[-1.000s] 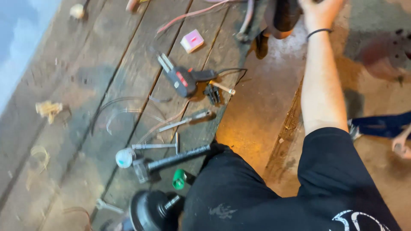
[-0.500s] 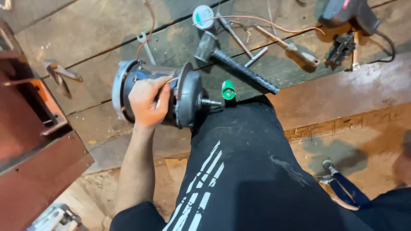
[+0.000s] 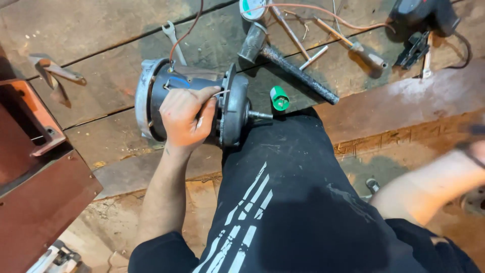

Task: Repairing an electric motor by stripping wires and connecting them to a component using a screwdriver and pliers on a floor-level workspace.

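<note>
One motor (image 3: pixel 192 103) lies sideways, shaft pointing right, left hand (image 3: pixel 184 119) gripping.

Dull grey metal electric motor (image 3: pixel 194 103) – dusty, matt; worn rough wooden planks (image 3: pixel 101 35); glossy green plastic cap (image 3: pixel 279 98); rough-handled steel hammer (image 3: pixel 288 63)

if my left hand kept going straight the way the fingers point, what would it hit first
Your left hand already grips the grey electric motor. Past the motor, that line probably meets the hammer head first, though depth is hard to judge.

One head-worn camera looks steeply down, close over the lap and the wooden floor (image 3: pixel 101 30).
</note>
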